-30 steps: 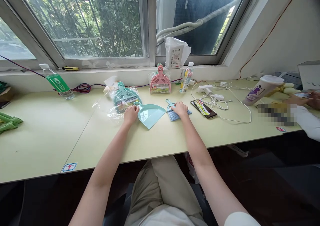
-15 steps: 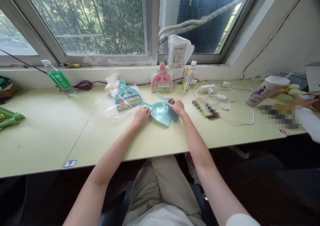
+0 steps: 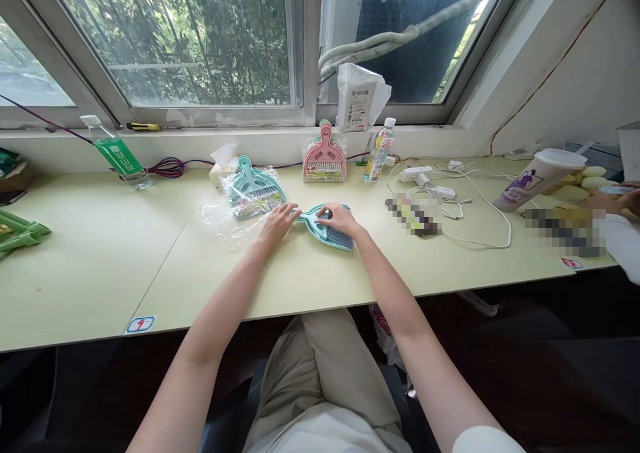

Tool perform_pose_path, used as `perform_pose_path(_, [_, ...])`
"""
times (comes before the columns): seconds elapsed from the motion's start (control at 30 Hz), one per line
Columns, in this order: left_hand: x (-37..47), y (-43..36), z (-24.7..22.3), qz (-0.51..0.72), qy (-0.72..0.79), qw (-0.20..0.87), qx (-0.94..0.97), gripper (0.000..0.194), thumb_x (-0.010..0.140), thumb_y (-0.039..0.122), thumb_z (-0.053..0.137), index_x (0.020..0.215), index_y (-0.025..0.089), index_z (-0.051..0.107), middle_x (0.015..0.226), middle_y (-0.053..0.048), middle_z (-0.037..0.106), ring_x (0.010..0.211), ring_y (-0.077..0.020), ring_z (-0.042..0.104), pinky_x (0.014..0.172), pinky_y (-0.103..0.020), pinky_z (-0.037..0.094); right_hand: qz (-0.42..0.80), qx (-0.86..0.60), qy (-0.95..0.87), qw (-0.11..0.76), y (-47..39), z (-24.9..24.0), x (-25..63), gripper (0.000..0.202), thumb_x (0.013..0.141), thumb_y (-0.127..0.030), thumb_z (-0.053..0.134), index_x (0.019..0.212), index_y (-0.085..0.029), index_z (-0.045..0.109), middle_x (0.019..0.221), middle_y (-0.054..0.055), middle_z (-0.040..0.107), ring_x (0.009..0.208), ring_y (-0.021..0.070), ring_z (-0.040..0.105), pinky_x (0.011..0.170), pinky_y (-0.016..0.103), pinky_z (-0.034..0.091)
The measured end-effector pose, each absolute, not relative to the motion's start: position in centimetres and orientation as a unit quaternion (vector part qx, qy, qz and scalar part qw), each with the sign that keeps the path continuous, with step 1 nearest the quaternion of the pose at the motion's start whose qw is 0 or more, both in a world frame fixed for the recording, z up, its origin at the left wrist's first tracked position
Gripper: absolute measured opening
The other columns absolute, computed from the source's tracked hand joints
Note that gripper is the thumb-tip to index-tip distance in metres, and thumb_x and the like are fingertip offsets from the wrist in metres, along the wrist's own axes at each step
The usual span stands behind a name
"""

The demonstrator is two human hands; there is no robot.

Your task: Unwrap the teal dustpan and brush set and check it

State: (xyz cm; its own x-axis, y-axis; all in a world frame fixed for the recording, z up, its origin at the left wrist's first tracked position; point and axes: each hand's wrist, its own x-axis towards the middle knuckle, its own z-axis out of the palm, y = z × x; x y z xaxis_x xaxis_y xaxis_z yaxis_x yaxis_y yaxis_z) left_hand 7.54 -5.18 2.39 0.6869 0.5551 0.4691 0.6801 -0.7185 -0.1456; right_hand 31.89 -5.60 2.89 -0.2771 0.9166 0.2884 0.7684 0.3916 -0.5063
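A light-blue dustpan [image 3: 320, 237] lies on the table in front of me. A small matching hand brush [image 3: 339, 238] with grey bristles rests over the pan, its handle pointing left along the dustpan handle. My right hand [image 3: 340, 219] pinches the brush from above, thumb and fingers near where handle meets bristles. At the handle end, my left hand [image 3: 280, 223] holds the dustpan with its fingertips; part of the grip is hidden. Just behind my left hand sits another blue dustpan and brush set [image 3: 256, 189] in clear plastic wrapping.
A wrapped pink dustpan set [image 3: 325, 159] and a drink bottle [image 3: 380, 150] stand at the back. Leaning at left is a green-labelled bottle [image 3: 118, 153]. White cables [image 3: 506, 221], a power strip [image 3: 416, 174] and a tilted cup [image 3: 539, 178] lie right, near another person's hand [image 3: 600, 201].
My right hand has turned the brush and brought it down over the dustpan, its handle swinging left onto the dustpan handle. My left hand has stayed near the dustpan handle.
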Motion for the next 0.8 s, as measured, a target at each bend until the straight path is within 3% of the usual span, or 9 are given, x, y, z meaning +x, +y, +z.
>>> perform_pose_path(0.27, [7.6,-5.5,3.0,-0.172,-0.282,0.162,-0.930,0.031,0.092,0.009,0.041,0.117,0.015,0.059,0.115,-0.014,0.061,0.109,-0.0248,0.056,0.091,-0.039,0.045,0.161,-0.525,-0.782,0.295,-5.2,2.1,31.1,0.016,0.078,-0.036,0.072,0.080,-0.022,0.067,0.092,0.002,0.069,0.088,0.0189,0.058,0.076,0.029,0.042])
perform_pose_path(0.53, [8.1,-5.7,3.1,-0.118,-0.319,0.150,-0.928,0.036,0.091,0.003,0.036,0.116,0.014,0.059,0.111,-0.016,0.061,0.101,-0.0246,0.059,0.081,-0.036,0.047,0.164,-0.526,-0.780,0.297,-5.0,1.9,31.1,0.016,0.077,-0.036,0.070,0.081,-0.021,0.068,0.089,0.002,0.070,0.086,0.0183,0.057,0.076,0.029,0.041])
perform_pose_path(0.8, [8.6,-5.8,2.8,-0.135,-0.347,0.083,-0.924,0.031,0.086,-0.002,0.040,0.099,0.015,0.062,0.099,-0.014,0.063,0.096,-0.0253,0.061,0.077,-0.035,0.046,0.206,-0.497,-0.789,0.297,-4.9,2.1,31.2,0.016,0.077,-0.035,0.069,0.079,-0.020,0.068,0.089,0.001,0.070,0.081,0.0152,0.058,0.075,0.026,0.042])
